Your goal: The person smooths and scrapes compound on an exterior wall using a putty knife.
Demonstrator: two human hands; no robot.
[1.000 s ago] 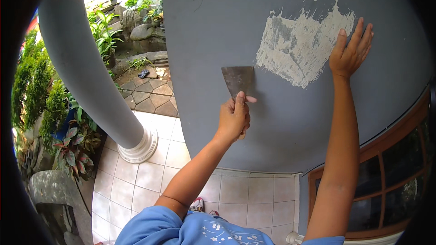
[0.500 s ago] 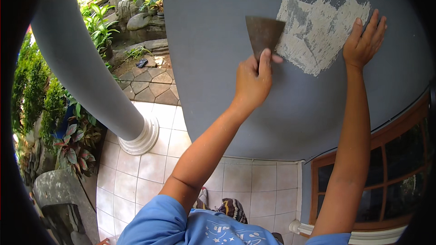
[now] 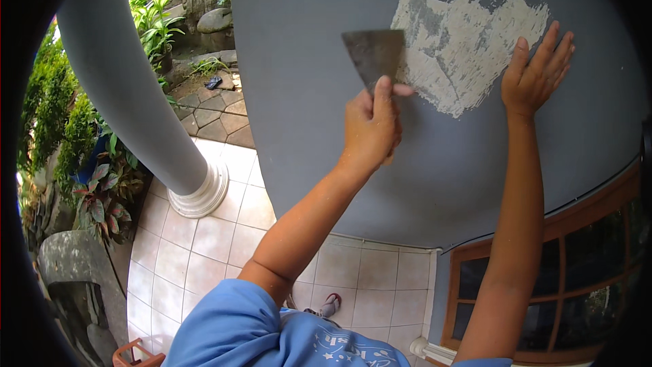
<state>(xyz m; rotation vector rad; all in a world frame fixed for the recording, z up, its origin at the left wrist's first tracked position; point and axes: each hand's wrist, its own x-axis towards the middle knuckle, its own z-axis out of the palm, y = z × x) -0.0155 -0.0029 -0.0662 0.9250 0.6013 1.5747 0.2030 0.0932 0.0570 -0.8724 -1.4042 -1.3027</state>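
My left hand [image 3: 372,122] is closed around a metal scraper [image 3: 373,51] with a wide, dull blade pointing upward. The blade overlaps the left edge of a rough whitish scraped patch [image 3: 468,47] on the grey wall [image 3: 305,81]; whether it touches the surface I cannot tell. My right hand [image 3: 536,75] lies open against the wall just right of the patch, its fingers stretched upward and slightly apart. Part of the scraper's handle is hidden in my left fist.
A grey column [image 3: 139,95] stands at left beside plants [image 3: 54,129] and stones [image 3: 75,258]. A wooden-framed window [image 3: 557,278] sits at lower right. My foot [image 3: 331,304] is on white floor tiles [image 3: 210,231]. A reddish-brown stool [image 3: 132,353] shows at lower left.
My left hand and the scraper have moved up and right toward the patch, then slightly left in the picture. My right hand remains beside the patch. The view has shifted slightly.
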